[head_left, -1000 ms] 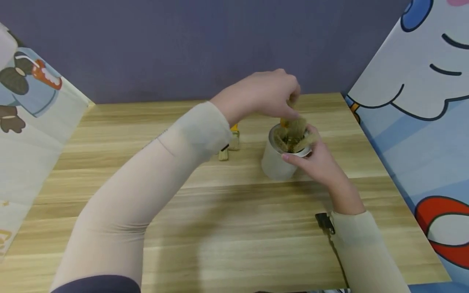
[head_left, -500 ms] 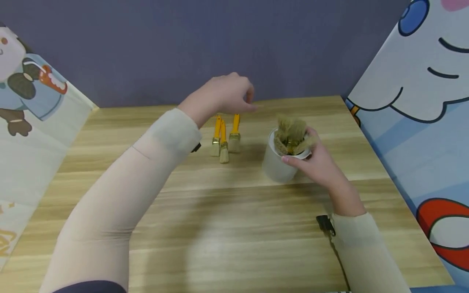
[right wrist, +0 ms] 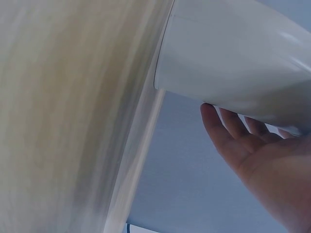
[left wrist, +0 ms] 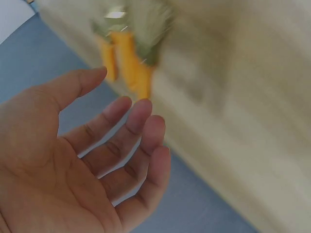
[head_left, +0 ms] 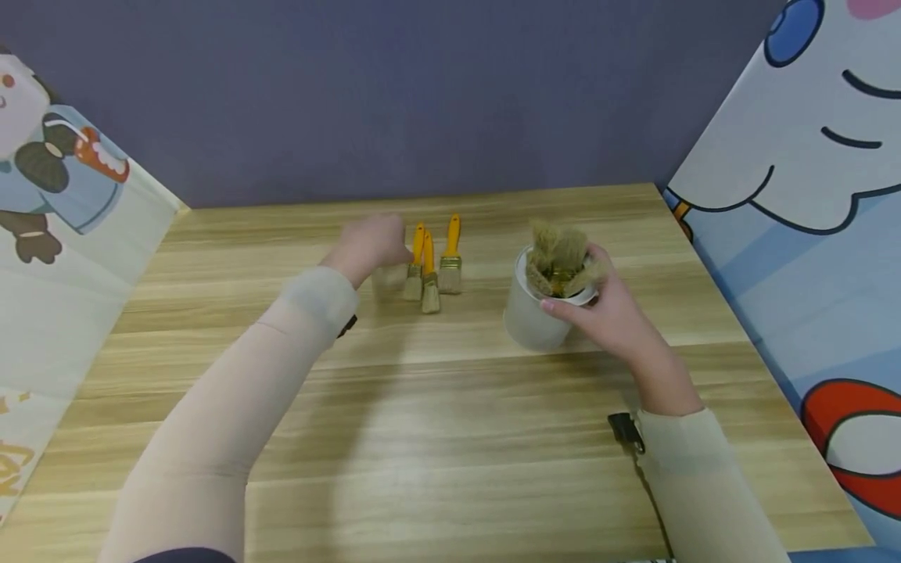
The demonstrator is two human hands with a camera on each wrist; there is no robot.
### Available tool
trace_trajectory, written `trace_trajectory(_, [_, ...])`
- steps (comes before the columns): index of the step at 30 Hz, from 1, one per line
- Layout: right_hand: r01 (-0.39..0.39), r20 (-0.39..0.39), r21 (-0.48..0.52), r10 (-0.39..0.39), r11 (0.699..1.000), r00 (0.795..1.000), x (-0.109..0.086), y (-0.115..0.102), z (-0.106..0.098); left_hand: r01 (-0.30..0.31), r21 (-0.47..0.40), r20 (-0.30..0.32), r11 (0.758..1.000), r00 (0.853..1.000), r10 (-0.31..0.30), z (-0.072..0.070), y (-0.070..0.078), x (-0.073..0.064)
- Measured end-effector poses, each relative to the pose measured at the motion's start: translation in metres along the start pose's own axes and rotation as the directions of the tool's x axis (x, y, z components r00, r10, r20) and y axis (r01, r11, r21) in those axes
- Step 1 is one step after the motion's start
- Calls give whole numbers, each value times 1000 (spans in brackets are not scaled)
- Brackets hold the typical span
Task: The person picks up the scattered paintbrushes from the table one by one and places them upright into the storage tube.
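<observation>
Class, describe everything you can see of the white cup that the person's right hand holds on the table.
The white cup is a plain, smooth, round container that looks like plastic or coated paper. It tilts a little on the wooden table, right of three orange-handled brushes that lie apart from it. Several brushes stand inside, tan bristles upward above the rim. The right hand grips its rim and right side; the left hand does not touch it.

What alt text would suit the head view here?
The left hand reaches beside three orange-handled paintbrushes lying on a light wooden table, while the right hand holds a white cylindrical cup with brush bristles sticking out of it.
</observation>
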State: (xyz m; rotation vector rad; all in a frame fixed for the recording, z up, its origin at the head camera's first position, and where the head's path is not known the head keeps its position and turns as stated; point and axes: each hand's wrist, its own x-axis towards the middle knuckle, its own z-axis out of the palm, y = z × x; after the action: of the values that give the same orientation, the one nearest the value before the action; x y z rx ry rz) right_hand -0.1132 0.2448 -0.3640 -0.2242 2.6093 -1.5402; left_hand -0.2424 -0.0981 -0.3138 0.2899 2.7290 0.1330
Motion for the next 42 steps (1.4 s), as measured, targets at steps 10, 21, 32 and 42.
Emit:
trace_trajectory(10, [34,-10,-4,-34,999,999,0,5,-1,45,-32,71,998,997,-43,31,7,2])
trace_trajectory(21, [43,-5,-20,-43,999,999,-1,2,0,66,1,66,998,996,-66,37,4,-1])
trace_trajectory(32, [35,2,-24,-35,999,999,0,4,-2,107,-32,55,994,993,-105,39,-10,-2])
trace_trajectory(42, [45,2,-22,-45,999,999,-2,5,-1,117,-154,-12,981,993,-121,27,-25,-3])
